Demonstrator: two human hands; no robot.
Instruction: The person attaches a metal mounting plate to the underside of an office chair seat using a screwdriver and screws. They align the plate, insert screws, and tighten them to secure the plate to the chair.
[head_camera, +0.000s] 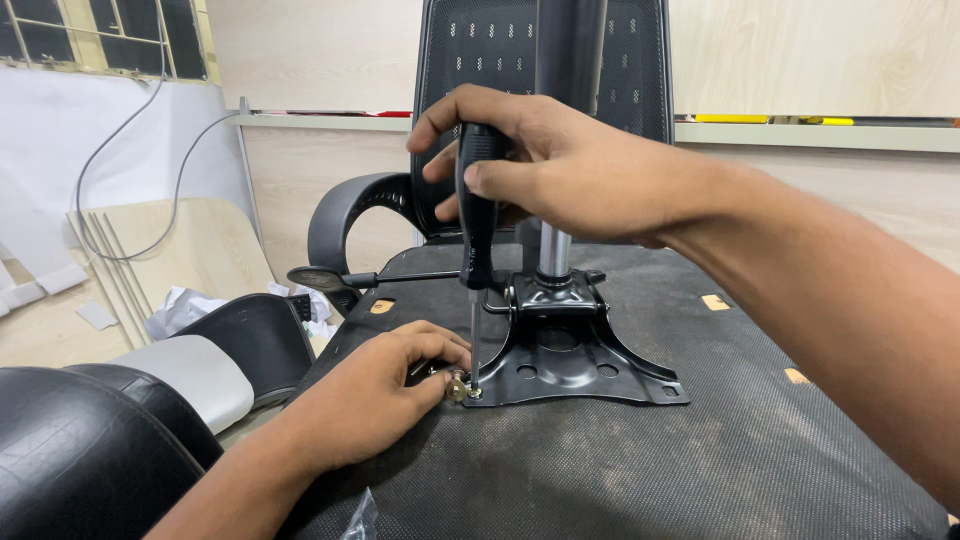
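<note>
My right hand (545, 160) grips the black handle of a screwdriver (478, 215), held upright with its thin shaft pointing down. The tip meets a brass-coloured screw (462, 388) at the left front corner of a black metal chair mechanism plate (590, 360). My left hand (375, 390) rests on the upturned black seat underside (640, 450), its fingertips pinching the screw beside the tip. A chrome gas-lift cylinder (553, 250) rises from the plate's middle, partly hidden behind my right hand.
A black mesh chair back (480, 50) stands behind the seat, with a curved armrest (345, 215) at its left. A lever with a paddle end (330, 279) sticks out leftward. Other chair parts (90, 440) lie at lower left, with crumpled white wrapping (185, 305) and wooden panels beyond.
</note>
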